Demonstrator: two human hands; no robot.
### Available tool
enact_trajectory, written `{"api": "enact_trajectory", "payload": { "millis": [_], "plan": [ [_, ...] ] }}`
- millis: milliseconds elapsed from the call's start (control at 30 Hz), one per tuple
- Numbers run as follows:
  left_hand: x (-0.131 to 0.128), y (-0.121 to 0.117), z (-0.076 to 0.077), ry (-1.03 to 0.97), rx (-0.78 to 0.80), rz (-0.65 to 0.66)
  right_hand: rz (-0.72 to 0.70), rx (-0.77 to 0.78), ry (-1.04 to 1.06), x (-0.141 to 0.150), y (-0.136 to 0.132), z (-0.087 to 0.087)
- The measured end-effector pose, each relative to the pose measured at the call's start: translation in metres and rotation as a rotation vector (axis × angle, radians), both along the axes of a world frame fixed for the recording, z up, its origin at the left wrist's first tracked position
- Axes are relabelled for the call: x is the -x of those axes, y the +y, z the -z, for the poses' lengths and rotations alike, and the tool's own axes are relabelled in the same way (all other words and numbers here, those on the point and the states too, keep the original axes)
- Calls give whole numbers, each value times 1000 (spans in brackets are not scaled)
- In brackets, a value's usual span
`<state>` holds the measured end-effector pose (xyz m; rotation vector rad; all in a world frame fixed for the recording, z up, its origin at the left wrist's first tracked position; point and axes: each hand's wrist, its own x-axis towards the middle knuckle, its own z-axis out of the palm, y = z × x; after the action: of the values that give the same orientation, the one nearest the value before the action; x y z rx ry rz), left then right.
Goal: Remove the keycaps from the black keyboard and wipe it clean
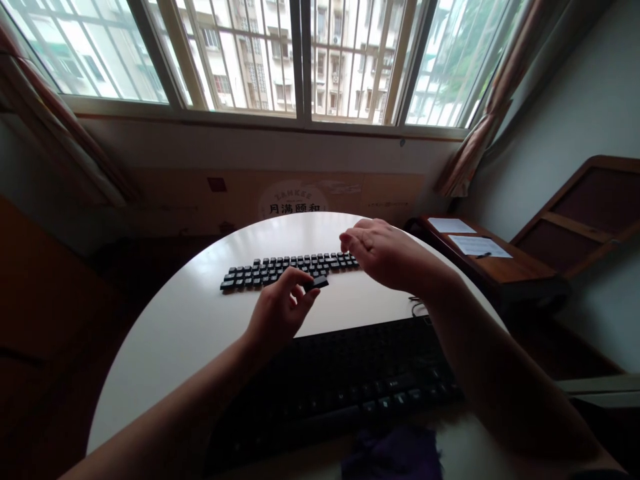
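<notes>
My left hand [283,303] pinches a wide black keycap [317,283] between thumb and forefinger, over the near side of the laid-out caps. Rows of loose black keycaps [263,270] stand on the white round table [165,333]. Above their right end is my right hand [375,250], fingers bent and drawn together; whatever may be in them is hidden. A black keyboard [360,360] lies nearer to me, partly under both forearms. Keys show along its near rows, while its far part looks dark and bare of caps.
A thin dark wire-like item [416,307] lies beside my right forearm. Purple cloth [395,453] sits at the near edge. On the right, a wooden side table [515,270] carries papers [480,245] and a pen, with a chair back [585,213] beyond. A barred window is ahead.
</notes>
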<state>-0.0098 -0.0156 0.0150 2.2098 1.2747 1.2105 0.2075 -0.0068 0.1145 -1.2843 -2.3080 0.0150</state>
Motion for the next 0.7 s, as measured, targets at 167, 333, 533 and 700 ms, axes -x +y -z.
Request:
{"api": "enact_trajectory", "payload": {
  "millis": [167,333,533,700],
  "plan": [
    [-1,4,4,23,94,23,-348,166,0,1,20,20],
    [0,8,6,37,138,55,-525,210,0,5,40,45],
    [0,9,11,77,167,79,-574,315,4,0,46,54],
    [-1,8,11,271,212,50,-325,411,-174,-8,53,59]
  ]
}}
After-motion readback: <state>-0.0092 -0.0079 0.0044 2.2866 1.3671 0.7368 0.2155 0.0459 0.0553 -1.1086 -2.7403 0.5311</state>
